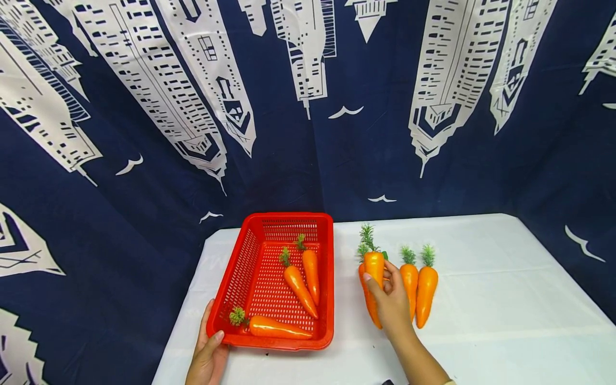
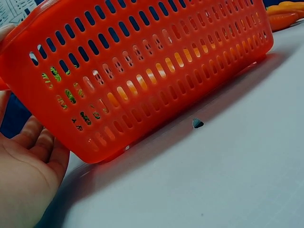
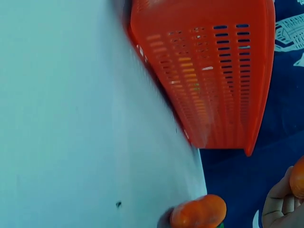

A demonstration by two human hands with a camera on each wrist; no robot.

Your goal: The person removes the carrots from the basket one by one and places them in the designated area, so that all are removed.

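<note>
My left hand (image 1: 209, 358) grips the near left corner of a red plastic basket (image 1: 329, 278), thumb on the rim and fingers along the outside. In the basket lie three orange carrots with green tops: one carrot (image 1: 279, 327) crosswise at the near end, another carrot (image 1: 299, 289) and a third carrot (image 1: 312, 272) slanting on the right side. My right hand (image 1: 392, 302) holds a carrot (image 1: 374, 263) between thumb and fingers, to the right of the basket. Below that carrot, partly hidden by it, a carrot (image 1: 371, 307) lies on the table.
Right of my right hand, a carrot (image 1: 409, 278) and another carrot (image 1: 426, 294) lie side by side on the white table (image 1: 505, 299). A dark blue cloth (image 1: 289, 171) with white buildings hangs behind the table. A small dark scrap (image 2: 197, 123) lies near the basket.
</note>
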